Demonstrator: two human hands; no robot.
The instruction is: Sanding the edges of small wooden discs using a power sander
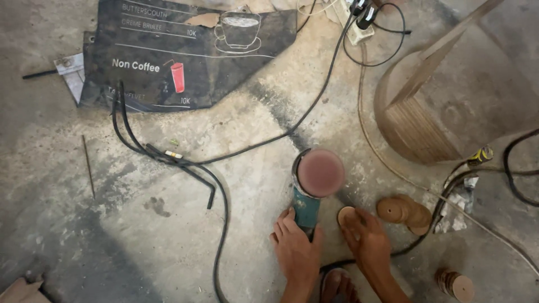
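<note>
A teal angle grinder (307, 196) is laid on the concrete floor (67, 224), its round reddish sanding disc (321, 172) turned upward. Its body is grasped by the left hand (296, 252) from below. A small round wooden disc (347, 216) is pinched in the right hand (368, 241), just beside the grinder. More wooden discs (404, 212) are scattered to the right.

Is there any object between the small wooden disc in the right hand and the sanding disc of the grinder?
Nothing visible does. The right hand holds the wooden disc just below and right of the sanding disc; only bare floor lies between them.
</note>
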